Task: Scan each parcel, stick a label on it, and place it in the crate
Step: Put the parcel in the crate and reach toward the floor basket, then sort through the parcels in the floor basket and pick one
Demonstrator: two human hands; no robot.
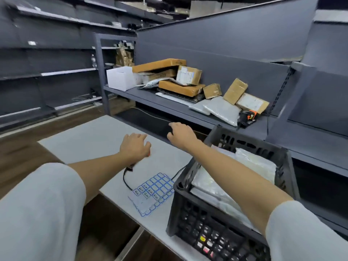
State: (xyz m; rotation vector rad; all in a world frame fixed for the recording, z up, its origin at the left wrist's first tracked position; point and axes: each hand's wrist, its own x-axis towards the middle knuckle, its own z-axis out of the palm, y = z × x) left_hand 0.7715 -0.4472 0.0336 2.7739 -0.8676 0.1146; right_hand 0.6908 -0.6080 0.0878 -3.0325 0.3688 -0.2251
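Observation:
On the white table [94,134], my left hand [134,146] lies over a black and orange scanner [131,166], fingers curved round it; only its handle end, an orange bit and its black cable show. Just past the table's far edge, my right hand [180,136] hovers with relaxed fingers and holds nothing. A sheet of blue-bordered labels [152,193] lies on the table in front of me. To its right stands the black crate [180,210], with white bagged parcels [254,162] inside. Brown box parcels [180,88] and white bag parcels [222,110] sit on the grey shelf [131,93] beyond.
A second black and orange scanner [246,117] lies on the shelf at the right, near the bags. A white open box [120,78] stands at the shelf's left end. Dark shelving runs along the left wall, over a wooden floor.

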